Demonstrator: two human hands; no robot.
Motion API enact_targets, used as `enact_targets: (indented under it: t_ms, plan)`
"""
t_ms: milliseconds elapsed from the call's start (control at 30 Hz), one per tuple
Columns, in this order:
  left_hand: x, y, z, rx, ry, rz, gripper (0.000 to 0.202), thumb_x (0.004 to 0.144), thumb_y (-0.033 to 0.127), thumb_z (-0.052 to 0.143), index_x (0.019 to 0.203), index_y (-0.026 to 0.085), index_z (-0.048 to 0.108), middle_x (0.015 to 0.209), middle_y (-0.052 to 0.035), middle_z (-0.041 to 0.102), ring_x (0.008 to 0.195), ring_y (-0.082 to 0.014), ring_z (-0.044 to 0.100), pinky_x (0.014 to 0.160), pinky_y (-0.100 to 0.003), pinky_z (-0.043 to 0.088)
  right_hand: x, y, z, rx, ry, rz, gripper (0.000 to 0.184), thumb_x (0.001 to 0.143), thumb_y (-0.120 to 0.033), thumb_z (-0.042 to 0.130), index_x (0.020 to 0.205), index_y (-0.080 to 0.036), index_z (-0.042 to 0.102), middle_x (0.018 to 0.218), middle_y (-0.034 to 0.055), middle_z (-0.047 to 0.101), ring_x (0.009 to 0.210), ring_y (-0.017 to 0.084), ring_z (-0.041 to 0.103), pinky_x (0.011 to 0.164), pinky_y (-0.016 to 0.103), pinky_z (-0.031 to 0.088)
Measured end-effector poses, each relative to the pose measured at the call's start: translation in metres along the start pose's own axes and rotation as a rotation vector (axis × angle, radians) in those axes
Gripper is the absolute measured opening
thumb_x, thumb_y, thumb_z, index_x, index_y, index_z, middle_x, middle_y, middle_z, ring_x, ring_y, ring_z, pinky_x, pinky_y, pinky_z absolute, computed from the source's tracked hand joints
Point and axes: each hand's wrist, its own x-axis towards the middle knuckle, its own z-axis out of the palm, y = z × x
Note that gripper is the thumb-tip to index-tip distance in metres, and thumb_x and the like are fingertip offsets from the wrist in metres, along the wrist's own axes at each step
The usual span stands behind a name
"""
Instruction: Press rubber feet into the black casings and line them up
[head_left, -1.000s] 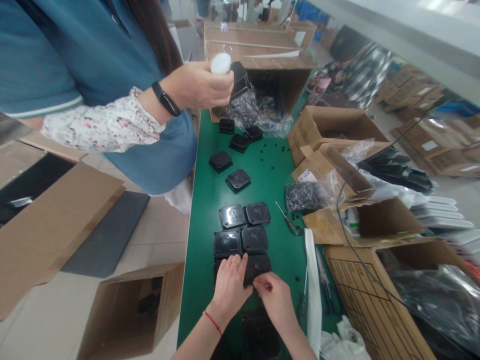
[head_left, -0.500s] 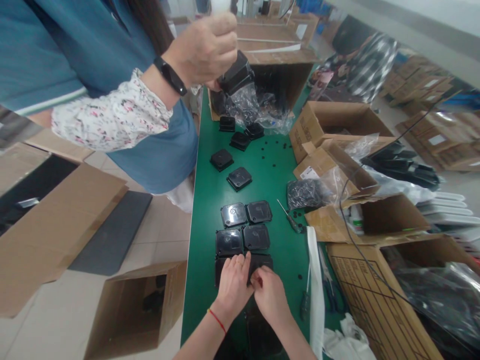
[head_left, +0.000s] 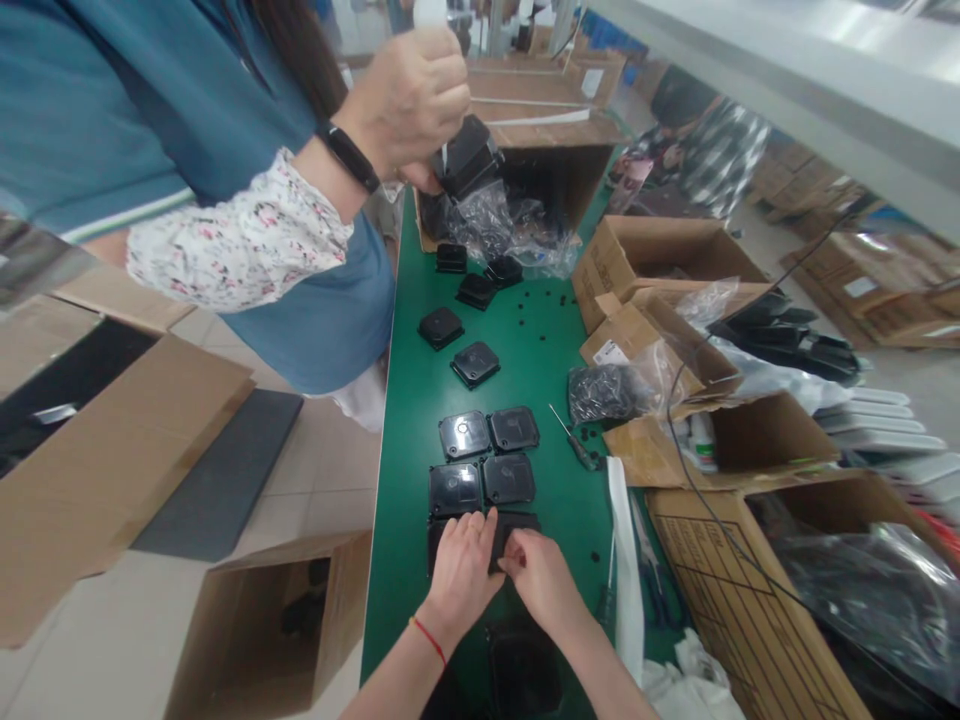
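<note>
The left hand (head_left: 465, 560) lies palm down with its fingers stretched out across the near pair of black cases, covering most of the left case (head_left: 435, 545) and touching the edge of the right case (head_left: 516, 521). The right hand (head_left: 534, 570) is just beside it, fingers curled and their tips drawn together against that right case; whether they pinch anything small cannot be told. The right case lies flat on the table (head_left: 405, 600), between and just beyond the hands, partly hidden by them.

Straight ahead of the hands, four more cases (head_left: 509, 478) lie flat in two rows of two, close together. Farther ahead, other cases (head_left: 475, 363) lie loosely spread. Nearer the body than the hands, another case (head_left: 525, 668) shows between the forearms.

Ahead and right of the right hand lies a screwdriver (head_left: 574, 440), near a bag (head_left: 604, 393) of dark items. Right of the right hand are a white strip (head_left: 624, 560), a blue-handled tool (head_left: 652, 580) and a crumpled cloth (head_left: 694, 680); beyond these stand open cartons (head_left: 712, 590).

Well ahead of the left hand, a co-worker's hand (head_left: 412, 95) is raised, closed around a white object (head_left: 430, 13), above a black part (head_left: 469, 155).
</note>
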Motion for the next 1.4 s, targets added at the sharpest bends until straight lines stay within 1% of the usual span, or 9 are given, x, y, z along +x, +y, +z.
enact_targets:
  t_ms: [300,400,533,633,733,900,1033,1200,1400]
  plan:
    - [-0.001,-0.001,0.008,0.016,0.063,0.007,0.067,0.077,0.014,0.062,0.142,0.011,0.046,0.119,-0.0147,0.063,0.110,-0.0310,0.057,0.099,-0.048,0.049,-0.001,-0.001,0.006,-0.074,0.104,-0.055,0.014,0.079,-0.010,0.055,0.071,-0.020,0.057,0.076,0.0038,0.067,0.074,0.019,0.061,0.068,0.029,0.040]
    - [-0.006,-0.001,0.001,-0.104,0.058,-0.029,0.077,0.071,0.012,0.070,0.144,0.012,0.043,0.128,-0.0165,0.058,0.120,-0.0341,0.052,0.106,-0.052,0.043,-0.002,0.009,0.003,0.185,0.077,-0.048,0.013,0.082,-0.021,0.056,0.069,-0.021,0.056,0.068,0.0016,0.064,0.066,0.019,0.060,0.064,0.030,0.043]
    - [-0.019,0.001,-0.027,-0.825,0.138,-0.333,0.050,0.081,0.041,0.067,0.124,0.016,0.058,0.095,-0.0061,0.060,0.088,-0.0213,0.058,0.080,-0.035,0.049,-0.011,0.010,-0.007,0.588,0.127,0.028,0.026,0.082,-0.045,0.062,0.082,-0.019,0.065,0.072,0.0031,0.067,0.066,0.020,0.063,0.063,0.031,0.049]
    - [-0.027,0.002,-0.051,-1.482,0.044,-0.579,0.062,0.089,0.069,0.039,0.104,0.014,0.063,0.068,0.0031,0.043,0.052,-0.0073,0.031,0.052,-0.022,0.024,-0.024,-0.013,-0.009,0.586,0.174,-0.090,0.027,0.084,-0.044,0.062,0.093,-0.020,0.069,0.088,0.0059,0.069,0.080,0.020,0.065,0.071,0.030,0.051]
    - [-0.029,-0.001,-0.060,-1.711,-0.052,-0.616,0.073,0.083,0.078,0.039,0.103,0.011,0.062,0.058,0.0065,0.037,0.046,-0.0050,0.017,0.049,-0.024,0.009,-0.032,-0.043,-0.003,0.423,0.111,-0.289,0.019,0.092,-0.034,0.056,0.094,-0.024,0.072,0.095,0.0050,0.068,0.089,0.018,0.062,0.076,0.029,0.050]
    - [-0.027,-0.007,-0.047,-1.652,-0.027,-0.685,0.089,0.072,0.088,0.044,0.120,0.014,0.053,0.052,0.0113,0.029,0.045,-0.0051,0.015,0.049,-0.023,0.008,-0.029,-0.070,0.015,0.108,0.091,-0.416,0.020,0.089,-0.013,0.054,0.088,-0.023,0.072,0.087,0.0046,0.063,0.087,0.020,0.058,0.079,0.033,0.049]
    - [-0.028,-0.015,-0.040,-1.550,-0.014,-0.614,0.080,0.074,0.086,0.041,0.100,0.013,0.061,0.056,0.0053,0.045,0.045,-0.0055,0.023,0.047,-0.024,0.013,-0.024,-0.068,0.015,0.207,0.085,-0.370,0.019,0.088,-0.016,0.054,0.080,-0.021,0.071,0.086,0.0050,0.068,0.083,0.019,0.062,0.076,0.032,0.051]
    - [-0.026,-0.039,-0.044,-1.085,0.119,-0.467,0.040,0.087,0.052,0.047,0.079,0.016,0.063,0.062,0.0008,0.049,0.058,-0.0120,0.042,0.055,-0.025,0.030,0.008,-0.030,-0.006,0.592,0.226,-0.015,0.032,0.077,-0.048,0.067,0.088,-0.018,0.072,0.080,0.0075,0.075,0.073,0.022,0.069,0.071,0.036,0.059]
    - [0.006,-0.044,-0.050,-0.446,0.229,-0.158,0.026,0.086,0.016,0.057,0.111,0.020,0.063,0.099,-0.0060,0.062,0.096,-0.0218,0.059,0.086,-0.035,0.050,0.052,0.004,-0.016,0.661,0.160,0.085,0.036,0.059,-0.046,0.076,0.078,-0.016,0.074,0.071,0.0086,0.075,0.069,0.025,0.071,0.071,0.041,0.060]
